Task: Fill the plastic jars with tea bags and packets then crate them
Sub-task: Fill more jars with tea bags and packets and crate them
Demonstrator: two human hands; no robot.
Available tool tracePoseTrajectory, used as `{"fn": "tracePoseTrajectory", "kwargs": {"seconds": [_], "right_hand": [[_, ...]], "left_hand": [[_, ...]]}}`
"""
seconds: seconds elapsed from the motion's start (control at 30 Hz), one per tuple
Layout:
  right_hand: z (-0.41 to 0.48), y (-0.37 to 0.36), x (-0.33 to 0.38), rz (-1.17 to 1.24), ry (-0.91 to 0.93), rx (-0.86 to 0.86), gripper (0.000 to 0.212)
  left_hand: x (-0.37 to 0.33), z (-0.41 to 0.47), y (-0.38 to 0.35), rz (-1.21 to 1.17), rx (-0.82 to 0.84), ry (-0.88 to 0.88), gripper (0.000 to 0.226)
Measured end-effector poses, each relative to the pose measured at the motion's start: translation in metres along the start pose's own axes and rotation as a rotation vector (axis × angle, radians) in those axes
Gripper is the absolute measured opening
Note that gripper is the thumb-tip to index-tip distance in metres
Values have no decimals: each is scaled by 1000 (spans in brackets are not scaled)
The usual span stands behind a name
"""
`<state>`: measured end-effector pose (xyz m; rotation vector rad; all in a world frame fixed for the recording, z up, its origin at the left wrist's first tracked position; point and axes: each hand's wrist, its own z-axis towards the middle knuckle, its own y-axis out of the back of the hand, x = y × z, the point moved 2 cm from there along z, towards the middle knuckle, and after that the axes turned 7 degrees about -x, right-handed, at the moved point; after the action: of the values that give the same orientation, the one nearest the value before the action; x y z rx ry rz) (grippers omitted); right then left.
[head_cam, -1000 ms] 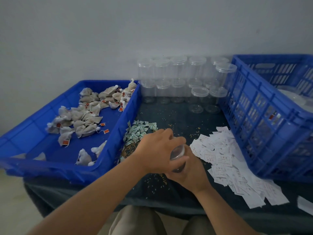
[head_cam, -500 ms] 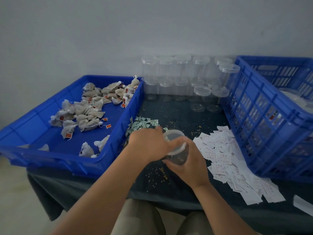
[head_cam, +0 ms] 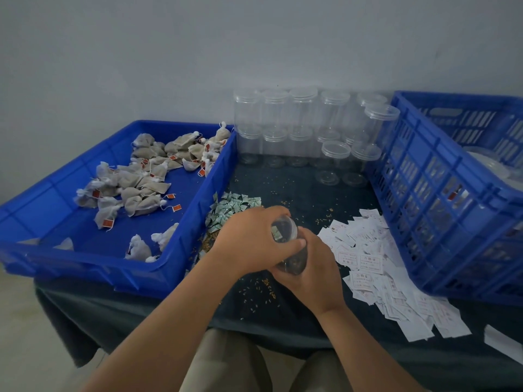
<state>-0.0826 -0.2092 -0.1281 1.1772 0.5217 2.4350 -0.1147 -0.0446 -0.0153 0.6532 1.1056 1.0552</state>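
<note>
Jar (head_cam: 285, 239): light, smooth, likely slippery. Right hand (head_cam: 311, 267) grips body; left hand (head_cam: 252, 241) clasps top, lid possibly.

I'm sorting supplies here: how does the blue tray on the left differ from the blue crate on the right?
The blue tray is shallow with solid walls; the blue crate is deep with slotted walls. The tray holds loose tea bags; the crate holds clear jars, dimly seen. Both are blue plastic and sit on the dark table.
</note>
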Motion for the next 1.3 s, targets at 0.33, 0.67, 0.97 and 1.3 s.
{"fn": "tracePoseTrajectory", "kwargs": {"seconds": [0.33,0.67,0.97,1.3], "right_hand": [[2,10,-12,-20,-213,-271,104],[-2,9,-14,49,-183,-263,97],[-3,9,-3,118,-42,-80,95],[0,6,5,61,-72,-18,104]], "left_hand": [[45,19,0,-728,-61,772,31],[55,-1,-74,167,68,317,66],[66,33,66,-45,-64,232,62],[273,68,98,501,319,715,94]]}}
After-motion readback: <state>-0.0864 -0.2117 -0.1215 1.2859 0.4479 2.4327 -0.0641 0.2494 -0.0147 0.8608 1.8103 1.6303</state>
